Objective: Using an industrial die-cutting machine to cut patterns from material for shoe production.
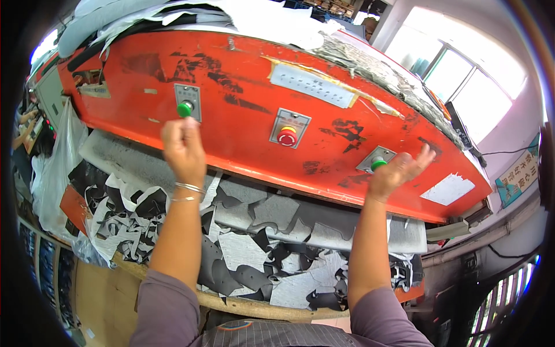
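A large orange-red machine beam (231,139) runs across in front of me, with two green push buttons and a red one set in metal plates. My left hand (184,147) is raised with its fingers curled in and nothing seen in them, just below the left green button (185,109). Whether it touches that button I cannot tell. Beside the right green button (378,163), my right hand (399,173) is open, fingers stretched up and to the right; its palm edge overlaps the button's lower side. The red button (287,136) sits between my hands, touched by neither.
Under the beam, grey and black sheet offcuts (243,248) lie heaped on a bed with a wooden front rail (254,307). White sheets (272,20) are piled on top of the machine. A clear plastic bag (55,168) hangs at the left, near another person's arm (26,130).
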A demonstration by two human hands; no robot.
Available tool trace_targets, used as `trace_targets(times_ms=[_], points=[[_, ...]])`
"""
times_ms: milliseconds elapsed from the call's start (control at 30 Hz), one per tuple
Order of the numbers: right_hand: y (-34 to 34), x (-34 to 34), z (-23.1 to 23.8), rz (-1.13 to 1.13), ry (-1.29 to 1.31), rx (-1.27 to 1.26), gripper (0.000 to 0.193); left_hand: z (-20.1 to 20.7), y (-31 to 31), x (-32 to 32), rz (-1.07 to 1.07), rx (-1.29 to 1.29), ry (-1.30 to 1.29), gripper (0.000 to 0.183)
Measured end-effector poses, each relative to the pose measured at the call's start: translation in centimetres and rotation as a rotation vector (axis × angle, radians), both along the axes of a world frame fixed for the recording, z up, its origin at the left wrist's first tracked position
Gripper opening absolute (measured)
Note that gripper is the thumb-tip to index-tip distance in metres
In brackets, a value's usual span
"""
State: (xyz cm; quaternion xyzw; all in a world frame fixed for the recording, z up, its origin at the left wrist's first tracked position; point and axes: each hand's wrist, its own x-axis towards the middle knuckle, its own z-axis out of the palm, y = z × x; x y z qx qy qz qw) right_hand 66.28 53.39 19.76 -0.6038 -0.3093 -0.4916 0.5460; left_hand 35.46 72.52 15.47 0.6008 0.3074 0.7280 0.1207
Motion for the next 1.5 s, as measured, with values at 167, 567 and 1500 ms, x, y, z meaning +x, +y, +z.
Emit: trace_targets(times_ms=[167, 567, 1500], points=[[-1.1, -3.9, 0.2, -0.229, -0.216, -0.28, 0.06, 3.6, 0.8, -4.6, 0.035, 0.143, 0.416, 0.03], [-24.0, -26.2, -14.6, 0.658, 0.055, -1.416, 0.044, -11.4, -31.1, -11.5, -0.714, -0.155, 1.068, 0.031], [8.7, -5.5, -10.3, 0.323, 0.787, -1.477, 0.074, -14.1, -8.4, 9.7, -0.507, -0.379, 1.16, 0.053]])
